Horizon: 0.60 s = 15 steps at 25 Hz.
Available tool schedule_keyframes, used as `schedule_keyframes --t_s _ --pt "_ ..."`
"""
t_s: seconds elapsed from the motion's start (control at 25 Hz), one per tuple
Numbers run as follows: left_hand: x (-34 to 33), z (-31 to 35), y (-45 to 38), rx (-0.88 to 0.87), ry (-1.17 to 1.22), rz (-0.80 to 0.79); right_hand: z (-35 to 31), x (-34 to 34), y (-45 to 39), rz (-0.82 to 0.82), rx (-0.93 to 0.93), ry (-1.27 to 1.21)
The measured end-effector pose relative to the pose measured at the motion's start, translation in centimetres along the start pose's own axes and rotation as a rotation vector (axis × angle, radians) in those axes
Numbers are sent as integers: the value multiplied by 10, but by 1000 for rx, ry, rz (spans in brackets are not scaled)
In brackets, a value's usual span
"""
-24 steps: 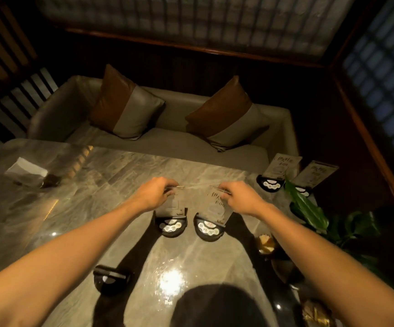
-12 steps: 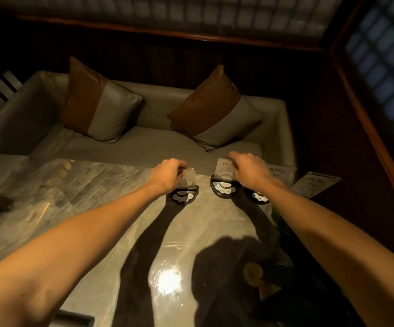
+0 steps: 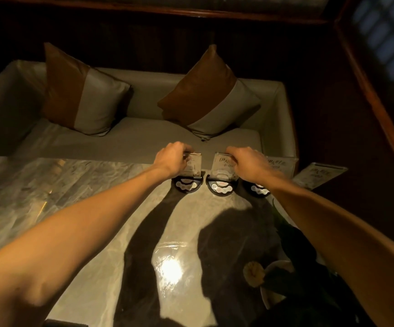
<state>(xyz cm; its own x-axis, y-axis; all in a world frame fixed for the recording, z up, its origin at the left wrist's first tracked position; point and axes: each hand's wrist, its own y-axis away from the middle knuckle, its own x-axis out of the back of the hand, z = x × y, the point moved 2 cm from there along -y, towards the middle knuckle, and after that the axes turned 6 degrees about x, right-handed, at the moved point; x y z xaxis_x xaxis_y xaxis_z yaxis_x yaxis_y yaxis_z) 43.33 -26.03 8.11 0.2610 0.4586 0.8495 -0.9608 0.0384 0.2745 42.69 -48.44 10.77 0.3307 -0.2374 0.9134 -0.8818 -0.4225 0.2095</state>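
a private booth in a restaurant or lounge is shown. a row of black half-round call-button stands point(image 3: 219, 188), each fitted with a clear printed acrylic sign card, is lined up along the far edge of a glossy grey marble-patterned table point(image 3: 85, 190). a beige upholstered bench sofa point(image 3: 144, 140) is set just behind it, dressed with two brown-and-grey square cushions point(image 3: 82, 90). the seating is enclosed by dark wooden wall panelling point(image 3: 144, 38) and a lattice window point(image 3: 385, 43), and everything is lit dimly and warmly.

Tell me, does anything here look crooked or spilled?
Nothing spilled. The left hand and right hand grip the left stand and the second stand, both upright; the far-right sign looks tilted flatter.
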Motion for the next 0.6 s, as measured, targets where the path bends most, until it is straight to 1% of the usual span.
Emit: schedule_keyframes --t_s 0.12,0.24,0.32,0.48,0.6 --pt "-1 3 -2 -11 -9 7 -3 0 -7 -41 -22 -39" --pt "1 8 2 -48 -126 -23 -4 -2 -9 -99 -43 -2" --pt "6 7 10 -54 -157 -31 -5 -4 -7 -119 -35 25" --pt "34 -17 36 -38 -117 26 -19 1 5 -48 22 200" --pt "57 -42 79 -22 -94 18 -55 8 16 0 38 240"
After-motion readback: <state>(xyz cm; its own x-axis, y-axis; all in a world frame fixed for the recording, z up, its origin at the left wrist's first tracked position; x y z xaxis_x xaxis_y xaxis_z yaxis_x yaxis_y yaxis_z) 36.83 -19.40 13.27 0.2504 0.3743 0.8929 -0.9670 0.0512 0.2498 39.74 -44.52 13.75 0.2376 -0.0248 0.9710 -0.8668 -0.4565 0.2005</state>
